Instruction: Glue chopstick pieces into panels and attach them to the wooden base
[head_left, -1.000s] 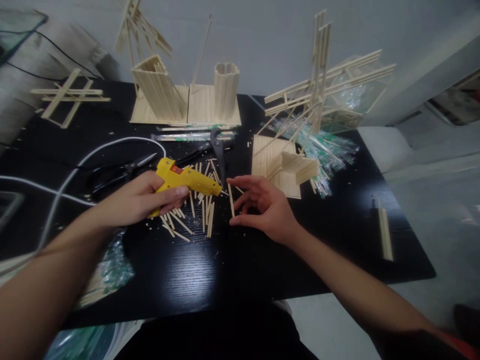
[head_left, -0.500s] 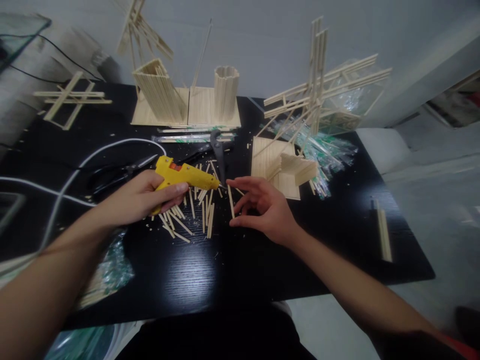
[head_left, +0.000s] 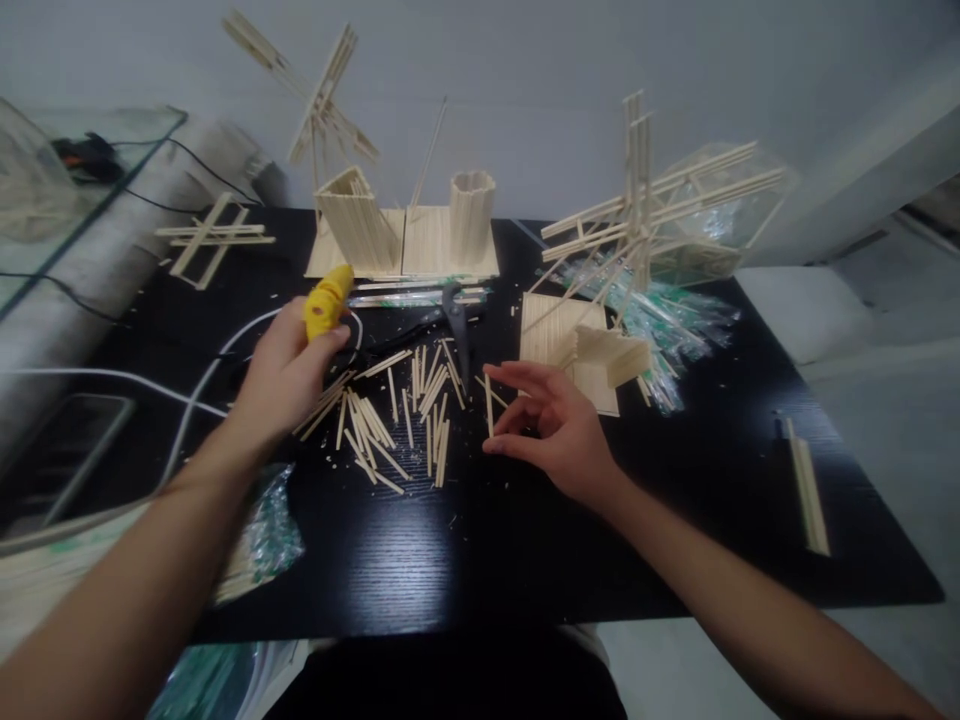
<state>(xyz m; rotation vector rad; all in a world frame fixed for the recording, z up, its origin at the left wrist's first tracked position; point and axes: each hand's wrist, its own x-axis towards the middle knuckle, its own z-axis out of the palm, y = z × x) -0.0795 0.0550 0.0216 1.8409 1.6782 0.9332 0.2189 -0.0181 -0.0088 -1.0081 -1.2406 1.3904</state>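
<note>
My left hand (head_left: 289, 365) is closed around a yellow glue gun (head_left: 328, 300), whose nozzle points away from me, up and over the table. Between the thumb and fingertips of my right hand (head_left: 547, 425) is a short wooden stick (head_left: 490, 405), held by its two ends. Several loose cut sticks (head_left: 371, 430) lie scattered between the hands. Just left of the held stick, a pair of dark-handled cutters (head_left: 457, 325) rests on the table. A stick-built base with low walls (head_left: 607, 355) stands just beyond my right hand.
On the black table (head_left: 525, 550), a square stick tower (head_left: 356, 225) and a rounder one (head_left: 472, 215) stand at the back. Windmill-like stick blades (head_left: 637, 215) rise at the right, by plastic-wrapped stick bundles (head_left: 675, 320). A white cord (head_left: 191, 400) crosses the left side.
The glue gun has swung away from the stick, back to the left, its nozzle turned from right to away from me. My right hand still pinches the stick. The view has shifted.
</note>
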